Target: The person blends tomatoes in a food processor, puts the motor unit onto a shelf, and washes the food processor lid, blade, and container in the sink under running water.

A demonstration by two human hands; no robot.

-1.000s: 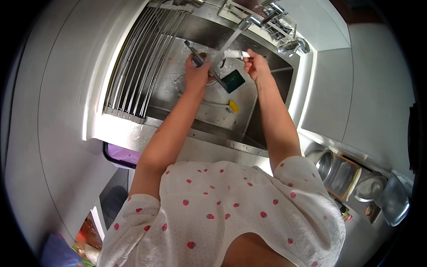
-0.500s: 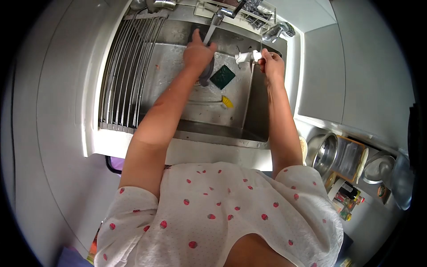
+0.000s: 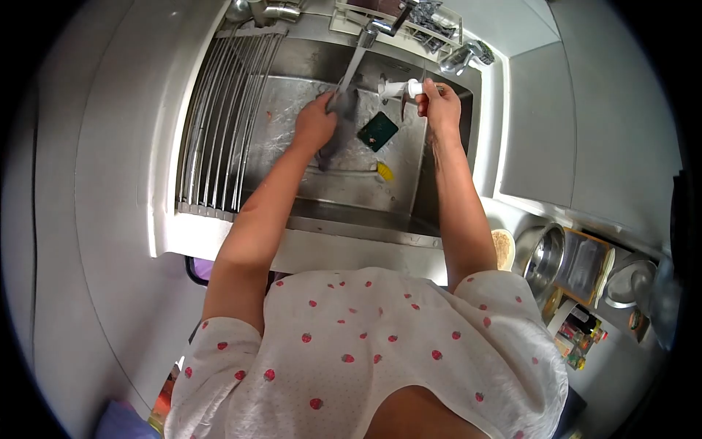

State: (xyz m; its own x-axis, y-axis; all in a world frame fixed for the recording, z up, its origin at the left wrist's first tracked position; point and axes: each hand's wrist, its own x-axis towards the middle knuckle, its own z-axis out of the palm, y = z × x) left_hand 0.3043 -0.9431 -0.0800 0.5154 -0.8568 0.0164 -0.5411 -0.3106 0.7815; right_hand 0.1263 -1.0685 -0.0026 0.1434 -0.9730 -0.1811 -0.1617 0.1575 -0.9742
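Note:
My left hand (image 3: 316,122) is closed on the edge of a flat dark grey thing (image 3: 341,132), blurred, whose kind I cannot make out. Water from the tap (image 3: 371,31) runs down onto it. At the sink's right side, my right hand (image 3: 441,106) pinches a chopper blade (image 3: 395,89) by one end of its white plastic shaft; thin curved metal blades stick out from it. Between my hands, a dark green scouring pad (image 3: 378,132) lies on the sink floor. Nearer to me lies a long pale-handled brush with yellow bristles (image 3: 385,171).
A metal roll-up rack (image 3: 223,124) covers the left part of the steel sink (image 3: 292,89). Behind the tap stands a white caddy (image 3: 439,33), with a second spout (image 3: 459,58) beside it. Metal bowls (image 3: 545,256) and bottles (image 3: 578,333) stand at the right.
My left hand has drawn nearer to me and closed on the grey thing, which has moved with it under the stream. My right hand still holds the chopper blade, now turned a little.

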